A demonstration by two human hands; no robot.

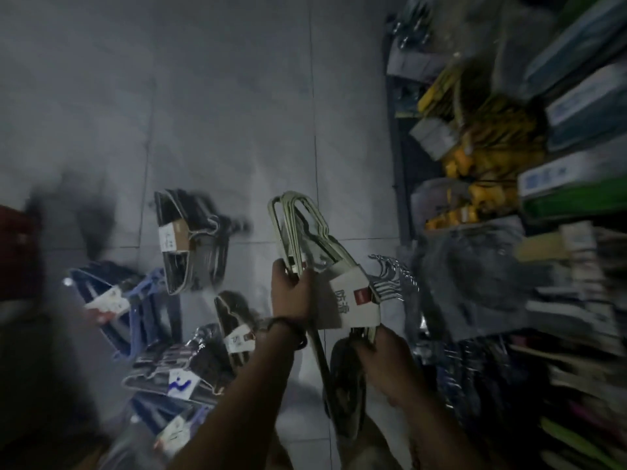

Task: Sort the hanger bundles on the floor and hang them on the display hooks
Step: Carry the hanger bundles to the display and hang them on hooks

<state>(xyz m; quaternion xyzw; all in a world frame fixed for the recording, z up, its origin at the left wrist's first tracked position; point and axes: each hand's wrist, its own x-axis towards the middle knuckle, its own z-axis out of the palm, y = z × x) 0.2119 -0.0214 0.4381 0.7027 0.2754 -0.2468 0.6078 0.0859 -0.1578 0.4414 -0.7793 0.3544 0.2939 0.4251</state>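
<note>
Both hands hold a pale green hanger bundle [307, 232] with a white paper sleeve and silver hooks, lifted above the tiled floor. My left hand [291, 293] grips one arm of the bundle near its middle. My right hand [383, 357] grips the lower end under the sleeve. On the floor to the left lie a black bundle [190, 242], a blue bundle [125, 307], a second black bundle [234, 323] and a dark labelled bundle [173, 378]. The frame is blurred and dim.
A stocked shelf [543, 164] with yellow and boxed goods runs along the right side. Packaged goods [475, 286] and more hangers crowd its lower part. A red object [13, 249] stands at the far left. Grey floor tiles [237, 96] stretch ahead.
</note>
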